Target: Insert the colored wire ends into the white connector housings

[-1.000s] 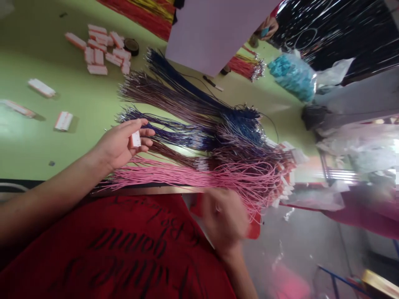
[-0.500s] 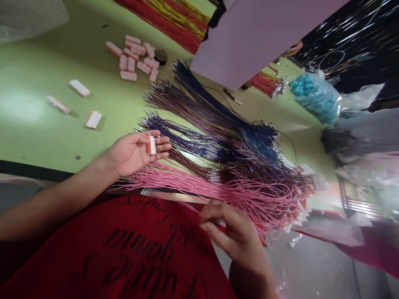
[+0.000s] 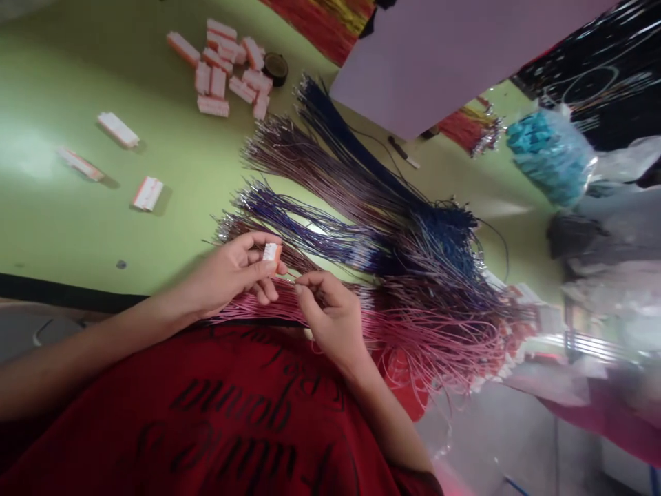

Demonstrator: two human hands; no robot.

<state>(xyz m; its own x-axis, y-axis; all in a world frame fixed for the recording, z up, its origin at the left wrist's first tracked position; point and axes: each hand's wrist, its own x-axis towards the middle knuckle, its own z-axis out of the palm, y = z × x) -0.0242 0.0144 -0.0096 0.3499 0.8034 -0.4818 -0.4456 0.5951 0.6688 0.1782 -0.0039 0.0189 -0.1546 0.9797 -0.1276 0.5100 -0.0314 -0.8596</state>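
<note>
My left hand [image 3: 235, 275] pinches a small white and orange connector [image 3: 270, 252] between thumb and fingers, just above the near edge of the green table [image 3: 77, 213]. My right hand [image 3: 330, 313] is closed in a pinch right beside it, its fingertips at the end of a pink wire [image 3: 289, 279] from the pink wire bundle [image 3: 413, 331]. Both hands hover over that pink bundle. Behind them lie brown wires [image 3: 310, 165], purple-blue wires [image 3: 310, 224] and dark blue wires [image 3: 351, 145], fanned out with bare metal tips.
A pile of white and orange connectors [image 3: 227, 65] lies at the far left, with three loose ones [image 3: 147, 193] nearer. A lilac sheet [image 3: 438, 55] stands at the back, red and yellow wires [image 3: 330, 17] behind it. A bag of turquoise parts [image 3: 550, 155] sits at the right.
My right hand came up from the table's edge at my lap to meet the left hand. My left hand closed its fingers round the connector and turned it.
</note>
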